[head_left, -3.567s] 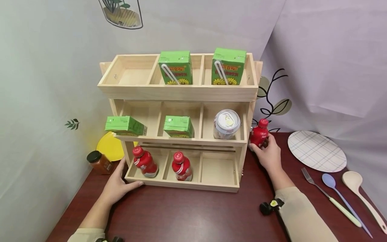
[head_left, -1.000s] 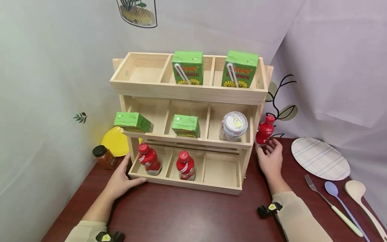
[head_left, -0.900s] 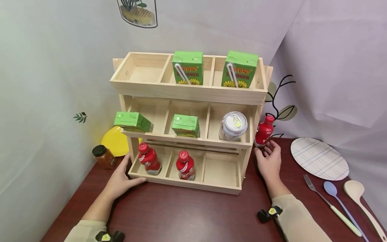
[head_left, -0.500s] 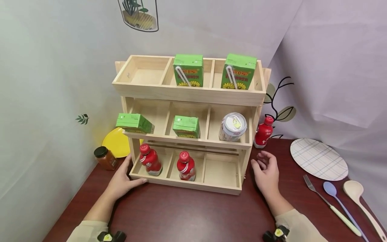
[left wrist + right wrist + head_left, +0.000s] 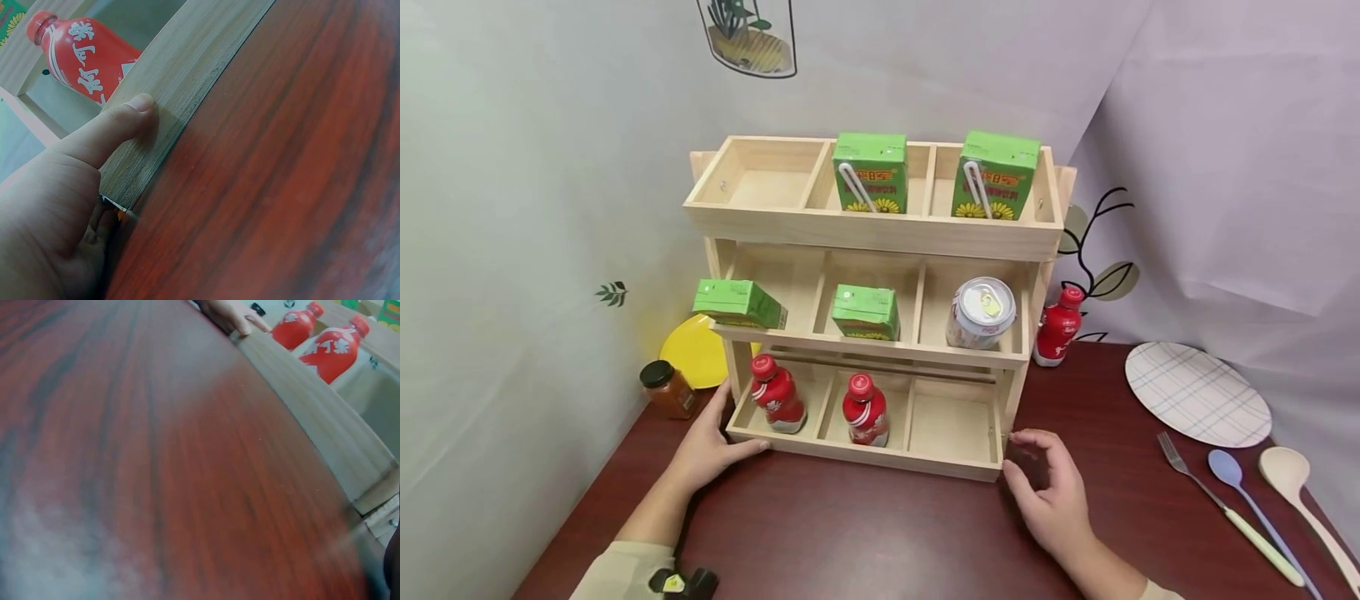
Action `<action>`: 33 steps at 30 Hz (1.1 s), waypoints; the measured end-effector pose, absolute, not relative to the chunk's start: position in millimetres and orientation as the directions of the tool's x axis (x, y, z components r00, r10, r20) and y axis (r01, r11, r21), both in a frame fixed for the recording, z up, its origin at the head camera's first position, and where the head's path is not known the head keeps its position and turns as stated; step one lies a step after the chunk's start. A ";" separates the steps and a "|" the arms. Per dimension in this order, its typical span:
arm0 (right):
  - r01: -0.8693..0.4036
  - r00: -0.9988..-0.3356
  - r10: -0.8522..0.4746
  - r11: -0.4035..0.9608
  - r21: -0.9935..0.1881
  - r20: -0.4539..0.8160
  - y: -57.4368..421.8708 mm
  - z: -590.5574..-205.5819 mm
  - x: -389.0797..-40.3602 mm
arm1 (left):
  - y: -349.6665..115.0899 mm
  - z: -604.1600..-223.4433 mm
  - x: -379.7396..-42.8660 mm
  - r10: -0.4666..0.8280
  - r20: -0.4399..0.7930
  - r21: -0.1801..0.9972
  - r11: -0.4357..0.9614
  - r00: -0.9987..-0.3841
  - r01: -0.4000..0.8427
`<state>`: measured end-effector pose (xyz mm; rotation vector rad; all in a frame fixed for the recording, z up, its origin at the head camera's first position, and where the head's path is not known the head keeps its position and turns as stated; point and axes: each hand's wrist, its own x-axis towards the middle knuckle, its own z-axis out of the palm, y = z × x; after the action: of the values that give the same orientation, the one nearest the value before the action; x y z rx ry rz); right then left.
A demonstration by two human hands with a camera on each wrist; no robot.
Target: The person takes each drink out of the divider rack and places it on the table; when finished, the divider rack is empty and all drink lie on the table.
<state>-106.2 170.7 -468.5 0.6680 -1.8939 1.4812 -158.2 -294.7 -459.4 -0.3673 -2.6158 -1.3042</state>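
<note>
A three-tier wooden rack (image 5: 872, 232) stands on the table. My left hand (image 5: 706, 450) grips its lower left corner; in the left wrist view the thumb (image 5: 128, 122) presses the front board while the other fingers go round the side. My right hand (image 5: 1048, 492) is beside the lower right corner, fingers loosely bent and nothing held; whether its fingertips touch the wood cannot be told. Two red bottles (image 5: 778, 394) (image 5: 865, 411) fill the left and middle bottom compartments. Behind the rack's right side stands another red bottle (image 5: 1057, 327), apart from my hand.
Green drink cartons (image 5: 871, 173) sit on the upper two tiers, one jutting past the left side. A can (image 5: 981, 312) stands in the middle tier. A jar (image 5: 667, 389) and yellow plate (image 5: 694, 352) lie left; a checked plate (image 5: 1198, 393), fork (image 5: 1197, 479) and two spoons (image 5: 1225, 468) lie right.
My right hand has let go of the red bottle behind the rack's right side and moved back toward me to the rack's lower right corner. My left hand keeps its grip.
</note>
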 end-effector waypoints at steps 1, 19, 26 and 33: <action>-0.746 -0.642 -0.028 0.251 -0.617 0.766 169.2 -467.3 -106.1 | -295.4 -459.4 -157.8 0.134 0.281 0.757 0.578 -0.950 0.306; -0.934 -0.320 -0.234 0.243 -0.263 0.918 141.0 -452.3 -120.1 | -295.3 -459.2 -157.8 0.128 0.283 0.764 0.570 -0.951 0.304; -0.926 -0.297 -0.272 0.317 -0.206 0.915 124.3 -459.6 -131.4 | -296.9 -460.7 -157.2 0.135 0.297 0.764 0.560 -0.945 0.320; -0.915 -0.306 -0.288 0.351 -0.197 0.908 110.8 -471.4 -141.1 | -296.4 -458.6 -158.5 0.146 0.299 0.769 0.548 -0.943 0.329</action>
<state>-141.1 110.8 -471.4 1.0632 -1.7924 0.9618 -158.5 -296.4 -458.6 -0.4012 -2.5835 -1.3464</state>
